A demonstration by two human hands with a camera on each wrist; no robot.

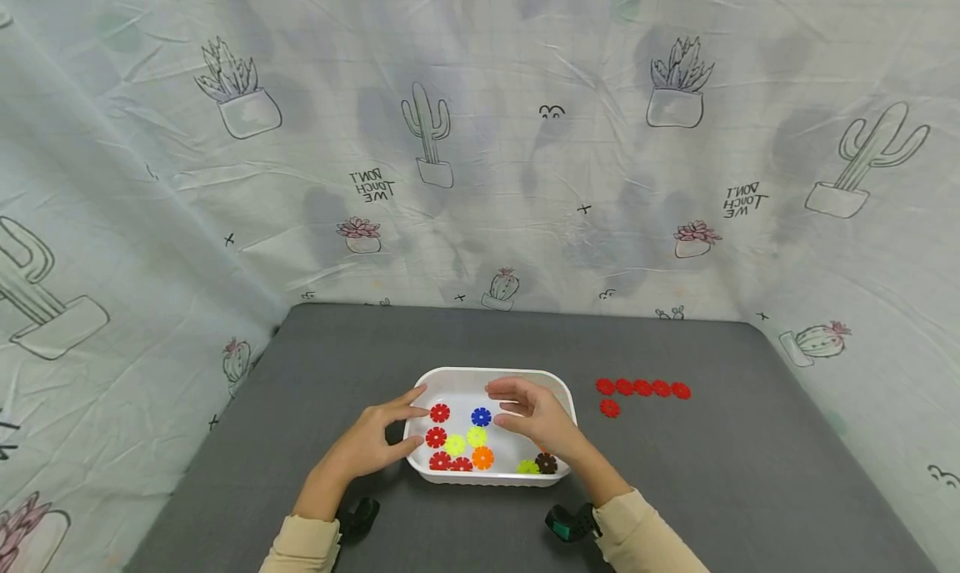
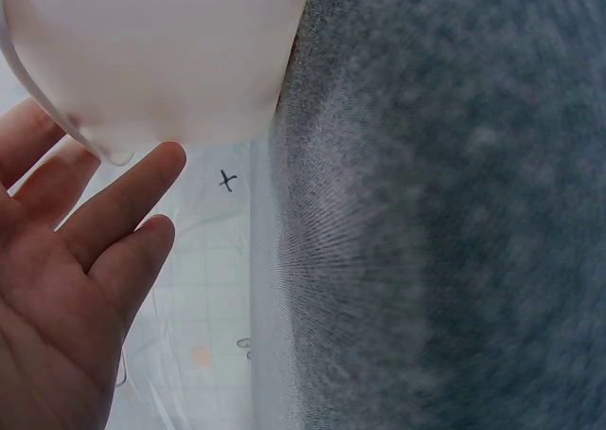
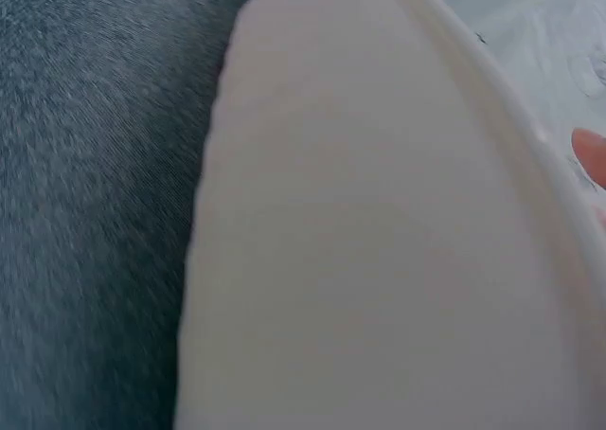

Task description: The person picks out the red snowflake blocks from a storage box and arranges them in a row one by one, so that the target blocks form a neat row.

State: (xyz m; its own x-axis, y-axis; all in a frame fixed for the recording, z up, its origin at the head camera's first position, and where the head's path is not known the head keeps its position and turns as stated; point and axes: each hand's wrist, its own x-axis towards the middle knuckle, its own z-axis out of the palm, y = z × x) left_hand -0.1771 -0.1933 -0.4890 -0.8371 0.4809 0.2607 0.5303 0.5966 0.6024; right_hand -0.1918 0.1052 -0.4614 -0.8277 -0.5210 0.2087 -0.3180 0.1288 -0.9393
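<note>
A white plastic tray [image 1: 491,476] holds several notched interlocking discs: red discs [image 1: 436,437], a blue disc [image 1: 481,417], yellow discs [image 1: 476,437], an orange disc [image 1: 482,457] and a dark brown disc [image 1: 546,463]. My left hand [image 1: 369,441] is at the tray's left edge, its fingers extended and spread about the rim. In the left wrist view, fingertips of the left hand [image 2: 71,259] meet the tray's end wall [image 2: 161,61]. Over the tray's right half hovers my right hand [image 1: 542,419], fingers loosely bent, with nothing visible between them.
To the right of the tray, several red discs [image 1: 642,388] lie in a row on the grey table [image 1: 720,473], with a single red disc [image 1: 610,408] below the row's left end. A printed cloth [image 1: 480,223] hangs behind the table and along both sides.
</note>
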